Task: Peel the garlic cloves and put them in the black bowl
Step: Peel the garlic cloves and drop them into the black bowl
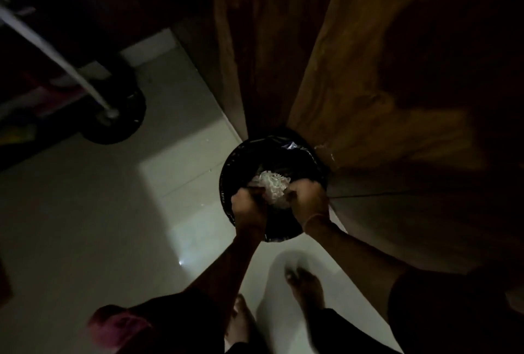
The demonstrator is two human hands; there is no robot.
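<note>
Over black bin (226, 175), white mesh bundle (273, 187)

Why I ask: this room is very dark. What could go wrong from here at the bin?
The left hand and right hand grip the white bundle over the bin. In such dim light, bits might miss it and land on the floor. The bare feet stand close by, so spilled scraps could get stepped on. What the bundle holds I cannot tell.

home: tiled floor (85, 226), lined bin (226, 175)
</note>
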